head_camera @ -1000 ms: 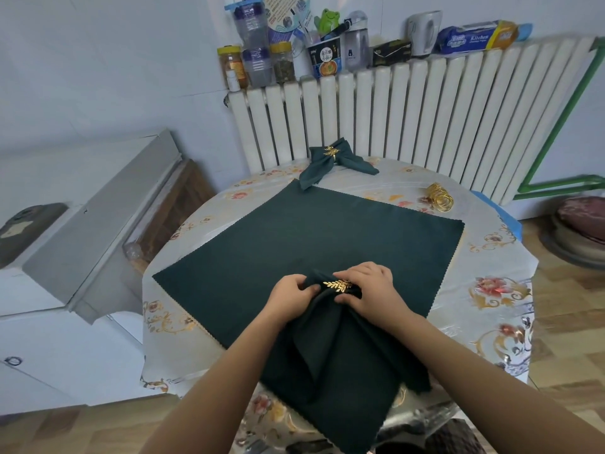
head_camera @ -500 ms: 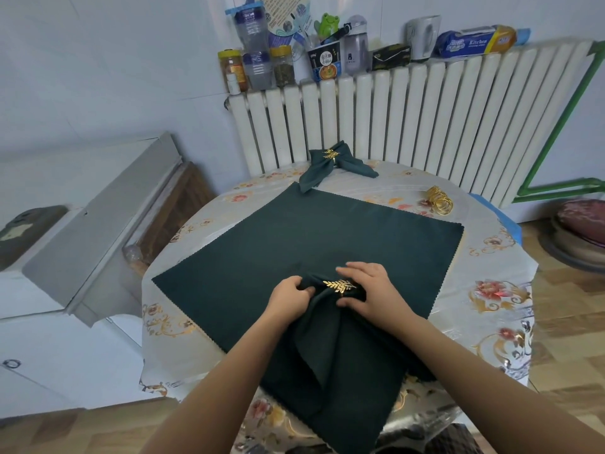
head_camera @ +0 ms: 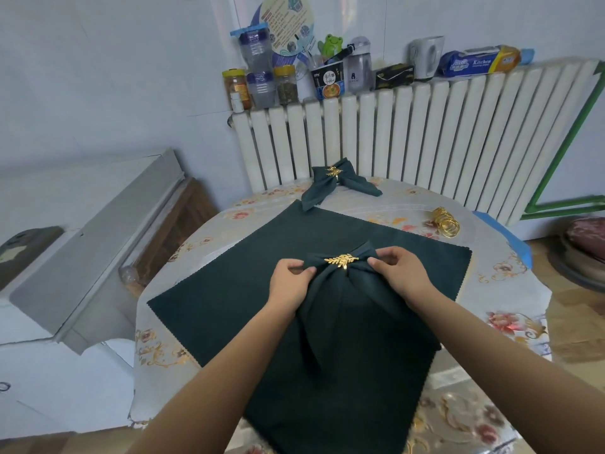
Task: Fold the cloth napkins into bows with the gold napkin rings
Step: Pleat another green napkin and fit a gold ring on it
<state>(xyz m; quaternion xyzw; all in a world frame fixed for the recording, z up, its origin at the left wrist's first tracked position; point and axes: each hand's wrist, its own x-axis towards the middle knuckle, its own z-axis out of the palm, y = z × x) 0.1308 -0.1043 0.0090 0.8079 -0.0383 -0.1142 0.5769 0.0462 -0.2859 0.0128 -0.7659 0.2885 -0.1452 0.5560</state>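
A dark green napkin (head_camera: 343, 309) is gathered through a gold leaf napkin ring (head_camera: 342, 260) on top of a flat green napkin (head_camera: 229, 290). My left hand (head_camera: 289, 283) pinches the gathered cloth just left of the ring. My right hand (head_camera: 401, 273) pinches the cloth's top fold just right of the ring. A finished green bow with its own gold ring (head_camera: 334, 183) lies at the table's far edge. Several spare gold rings (head_camera: 445, 221) lie in a pile at the far right of the table.
The round table (head_camera: 510, 290) has a flowered plastic cover. A white radiator (head_camera: 425, 139) stands behind it with jars, bottles and a kitchen roll on top. A white appliance (head_camera: 82, 257) stands close to the table's left side.
The ring now sits farther from me with a short cloth loop showing above it. Both hands have shifted apart to the cloth on either side of the ring.
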